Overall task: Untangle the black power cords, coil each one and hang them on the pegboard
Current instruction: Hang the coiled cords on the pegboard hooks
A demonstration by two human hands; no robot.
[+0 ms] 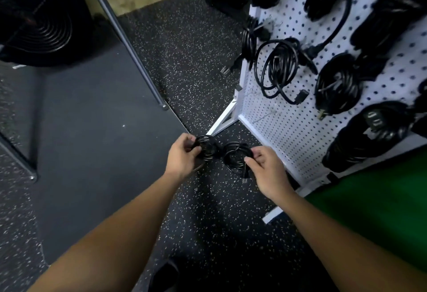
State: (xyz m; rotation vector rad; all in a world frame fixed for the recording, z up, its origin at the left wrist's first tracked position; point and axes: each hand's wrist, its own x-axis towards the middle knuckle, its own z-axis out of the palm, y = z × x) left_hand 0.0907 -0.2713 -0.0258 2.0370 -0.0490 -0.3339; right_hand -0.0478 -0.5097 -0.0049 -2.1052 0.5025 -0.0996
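Observation:
I hold a coiled black power cord (221, 153) over the speckled floor, its loops pinched into a figure-eight shape. My left hand (182, 157) grips the left loop. My right hand (268, 169) pinches the right loop, and a plug end (245, 179) dangles just below its fingers. The white pegboard (284, 127) stands to the right, its lower left corner close to my right hand. Several coiled black cords hang on it, among them a loose coil (277, 67) and a tighter one (338, 86).
A dark mat (92, 129) covers the floor on the left, crossed by a grey metal pole (129, 44). A black round fan (39, 16) sits at the top left. A green surface (374, 210) lies at the right. Bare metal hooks (265, 116) stick out low on the pegboard.

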